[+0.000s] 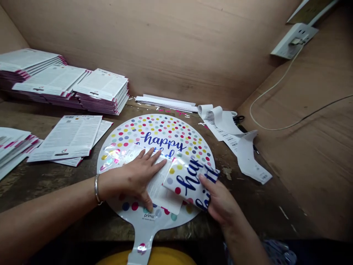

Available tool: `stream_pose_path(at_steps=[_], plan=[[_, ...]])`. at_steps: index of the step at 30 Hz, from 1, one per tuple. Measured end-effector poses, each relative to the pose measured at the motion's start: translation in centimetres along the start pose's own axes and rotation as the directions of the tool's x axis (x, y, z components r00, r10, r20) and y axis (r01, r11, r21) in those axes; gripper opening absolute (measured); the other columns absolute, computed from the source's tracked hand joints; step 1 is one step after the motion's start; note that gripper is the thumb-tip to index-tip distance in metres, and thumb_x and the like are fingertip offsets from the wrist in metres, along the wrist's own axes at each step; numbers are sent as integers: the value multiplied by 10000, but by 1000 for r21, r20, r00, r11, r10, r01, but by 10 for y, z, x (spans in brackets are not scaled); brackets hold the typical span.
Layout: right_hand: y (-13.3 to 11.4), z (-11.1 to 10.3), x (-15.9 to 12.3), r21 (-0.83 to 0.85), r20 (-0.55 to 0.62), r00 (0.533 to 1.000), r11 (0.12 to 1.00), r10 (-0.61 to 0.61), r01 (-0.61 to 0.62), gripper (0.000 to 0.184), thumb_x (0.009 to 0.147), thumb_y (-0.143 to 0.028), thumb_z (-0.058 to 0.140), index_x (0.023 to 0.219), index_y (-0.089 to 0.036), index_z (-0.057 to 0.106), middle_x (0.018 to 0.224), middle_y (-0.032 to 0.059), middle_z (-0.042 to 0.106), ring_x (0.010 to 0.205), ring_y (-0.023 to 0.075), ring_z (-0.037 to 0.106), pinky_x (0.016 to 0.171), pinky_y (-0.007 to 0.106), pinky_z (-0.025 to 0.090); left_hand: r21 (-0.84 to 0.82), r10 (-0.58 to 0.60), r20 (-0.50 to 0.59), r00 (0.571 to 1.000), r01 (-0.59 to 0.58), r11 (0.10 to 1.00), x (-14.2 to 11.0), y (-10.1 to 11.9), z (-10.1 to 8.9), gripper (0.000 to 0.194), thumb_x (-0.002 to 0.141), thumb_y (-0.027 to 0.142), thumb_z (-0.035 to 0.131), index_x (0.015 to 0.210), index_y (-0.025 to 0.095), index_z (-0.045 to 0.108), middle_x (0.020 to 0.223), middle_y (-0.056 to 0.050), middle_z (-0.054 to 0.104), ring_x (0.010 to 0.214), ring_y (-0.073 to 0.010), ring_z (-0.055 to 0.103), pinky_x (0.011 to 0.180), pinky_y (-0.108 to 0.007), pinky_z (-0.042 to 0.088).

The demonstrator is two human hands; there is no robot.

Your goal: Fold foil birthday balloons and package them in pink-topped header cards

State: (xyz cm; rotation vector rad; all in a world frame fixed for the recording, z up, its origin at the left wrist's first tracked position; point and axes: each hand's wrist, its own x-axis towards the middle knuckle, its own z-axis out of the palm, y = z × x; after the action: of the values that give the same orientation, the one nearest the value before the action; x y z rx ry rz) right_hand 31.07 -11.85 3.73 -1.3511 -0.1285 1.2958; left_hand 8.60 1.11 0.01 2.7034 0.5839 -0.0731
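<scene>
A round dotted foil balloon (176, 127) lies flat on the table, its tail pointing toward me. On top of it rests a white printed packet (162, 187). My left hand (135, 176), with a silver bangle at the wrist, presses on the packet with fingers spread. My right hand (220, 200) grips a folded foil balloon (190, 180) with dots and dark blue lettering, thumb on top. The folded balloon's left end lies over or at the packet's right edge; whether it is partly inside cannot be made out.
Stacks of white packets (102, 86) stand at the back left, with loose packets (73, 136) nearer. A curling strip of barcode labels (234, 145) lies right, scissors (238, 119) behind it. White paper strips (165, 103) lie along the back wall. A cable hangs from a socket (295, 40).
</scene>
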Motion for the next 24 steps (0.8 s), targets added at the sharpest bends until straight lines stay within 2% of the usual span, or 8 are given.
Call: stream_pose_path(at_steps=[2, 4, 9, 14, 20, 24], plan=[[10, 10, -5, -1, 53, 998, 999, 37, -37, 570, 666, -195, 772, 1195, -152, 564, 1031, 104, 715, 969, 288, 668, 864, 469, 538, 7, -23, -46, 999, 23, 1000, 1, 4, 1, 1312, 449, 850, 579, 1480, 177, 124, 1537, -217, 29, 1384, -444, -44, 1086, -585, 27], [19, 18, -8, 6, 73, 997, 1000, 13, -14, 578, 676, -212, 768, 1210, -155, 554, 1060, 100, 706, 983, 280, 663, 883, 456, 530, 9, -39, -94, 995, 40, 999, 2, 9, 2, 1255, 498, 844, 560, 1474, 165, 155, 1536, -215, 69, 1390, -430, -18, 1094, -575, 25], [24, 30, -11, 6, 130, 992, 1000, -10, 9, 594, 709, -294, 747, 1250, -175, 532, 1049, 87, 711, 958, 280, 669, 879, 473, 524, -9, -100, -131, 986, 100, 995, -1, 13, 6, 1249, 516, 830, 570, 1470, 136, 159, 1527, -232, 99, 1394, -422, 15, 1106, -560, 41], [22, 33, -13, 15, 93, 995, 999, -38, 37, 580, 711, -260, 744, 1245, -179, 531, 1045, 70, 714, 982, 259, 661, 909, 441, 512, -14, -108, -170, 980, 108, 994, -5, 11, 9, 1269, 498, 854, 552, 1475, 163, 134, 1538, -208, 79, 1395, -418, -5, 1106, -566, 23], [25, 29, -16, -55, 122, 992, 998, 31, -24, 591, 707, -324, 749, 1234, -174, 530, 1049, 95, 709, 958, 290, 666, 861, 488, 527, -9, -100, -135, 986, 100, 995, -3, 11, 8, 1187, 544, 823, 560, 1461, 160, 202, 1539, -206, 76, 1399, -407, -15, 1115, -560, 35], [32, 34, -3, -132, 133, 991, 991, -19, 37, 494, 714, -354, 740, 1150, -177, 589, 1071, 78, 703, 1024, 271, 640, 958, 460, 472, -54, -122, -151, 981, 115, 992, -6, 8, 11, 1280, 504, 816, 601, 1473, 120, 138, 1531, -223, 101, 1396, -418, 26, 1122, -563, 56]])
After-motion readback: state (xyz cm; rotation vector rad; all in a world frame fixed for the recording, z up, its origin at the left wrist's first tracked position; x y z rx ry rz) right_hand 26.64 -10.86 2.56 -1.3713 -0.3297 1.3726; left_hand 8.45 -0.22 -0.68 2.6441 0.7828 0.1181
